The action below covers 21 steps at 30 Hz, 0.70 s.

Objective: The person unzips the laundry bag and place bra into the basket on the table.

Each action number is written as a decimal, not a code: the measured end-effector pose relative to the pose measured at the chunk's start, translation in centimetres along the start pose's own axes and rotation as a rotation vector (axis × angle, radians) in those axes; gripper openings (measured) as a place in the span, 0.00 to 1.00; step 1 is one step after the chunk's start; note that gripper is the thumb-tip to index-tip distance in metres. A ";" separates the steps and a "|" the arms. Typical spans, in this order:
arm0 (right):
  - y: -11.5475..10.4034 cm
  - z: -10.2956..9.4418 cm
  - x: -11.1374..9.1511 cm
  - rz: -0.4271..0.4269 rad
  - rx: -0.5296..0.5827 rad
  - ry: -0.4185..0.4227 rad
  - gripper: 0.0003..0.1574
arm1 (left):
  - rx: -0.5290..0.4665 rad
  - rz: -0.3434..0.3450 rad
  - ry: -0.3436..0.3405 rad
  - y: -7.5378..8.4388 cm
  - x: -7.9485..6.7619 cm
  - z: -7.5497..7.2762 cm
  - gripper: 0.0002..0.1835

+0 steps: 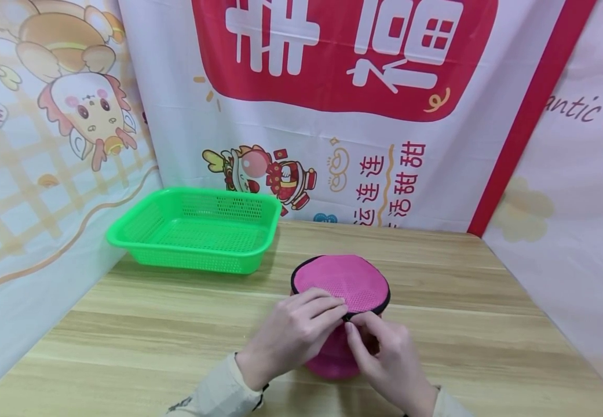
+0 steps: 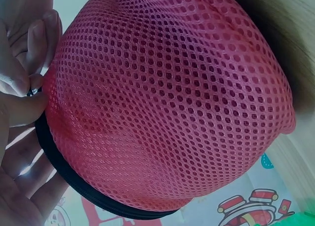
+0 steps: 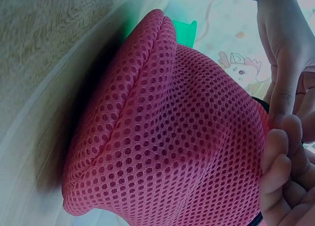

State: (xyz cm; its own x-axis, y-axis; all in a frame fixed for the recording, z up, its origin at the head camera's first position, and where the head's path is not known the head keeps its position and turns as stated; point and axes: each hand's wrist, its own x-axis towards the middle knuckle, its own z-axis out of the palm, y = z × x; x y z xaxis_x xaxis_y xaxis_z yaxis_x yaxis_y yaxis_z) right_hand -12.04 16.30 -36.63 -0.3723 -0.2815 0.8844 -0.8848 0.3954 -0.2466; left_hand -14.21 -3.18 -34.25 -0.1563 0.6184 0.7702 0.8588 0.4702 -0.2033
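— White cloth [image 1: 327, 127] with a red patch and large white characters hangs behind a wooden table [image 1: 463, 324]. What stands on the wood?

— Two things: a green basket [image 1: 192, 259], far left by the side wall, and a pink bag [image 2: 172, 103], nearer the person and well apart from the basket.

— How is the bag placed?

— Upright, its round mesh top [image 1: 345, 275] facing up, with a black rim [image 2: 106, 202] around that top. The sides are pink mesh too, with folds and dents.

— And the left hand [image 1: 298, 327]?

— It grips the bag at the near side of the rim, fingers laid over the top.

— What about the right hand [image 1: 392, 350]?

— Just beside the left, fingertips nearly meeting. Its thumb and forefinger pinch the bag's edge there. The left wrist view shows something dark between the fingertips, too small to identify.

— Anything on the arms?

— Pale sleeves [image 1: 223, 385], both reaching in from the near edge.
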 end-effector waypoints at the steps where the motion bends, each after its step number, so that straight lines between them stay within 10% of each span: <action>1: 0.0 0.0 0.0 0.006 0.001 -0.005 0.07 | -0.003 0.001 -0.002 0.0 0.0 0.0 0.11; 21: -0.2 0.1 0.2 -0.029 -0.027 0.031 0.08 | -0.018 0.013 -0.012 -0.2 -0.1 -0.1 0.10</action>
State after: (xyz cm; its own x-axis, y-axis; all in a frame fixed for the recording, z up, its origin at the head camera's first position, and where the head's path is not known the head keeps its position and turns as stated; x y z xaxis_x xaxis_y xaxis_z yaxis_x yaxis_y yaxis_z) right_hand -11.97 16.10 -36.49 -0.3374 -0.2662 0.9030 -0.8872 0.4107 -0.2105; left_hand -14.33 -3.39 -34.19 -0.1511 0.6315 0.7605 0.8696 0.4508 -0.2016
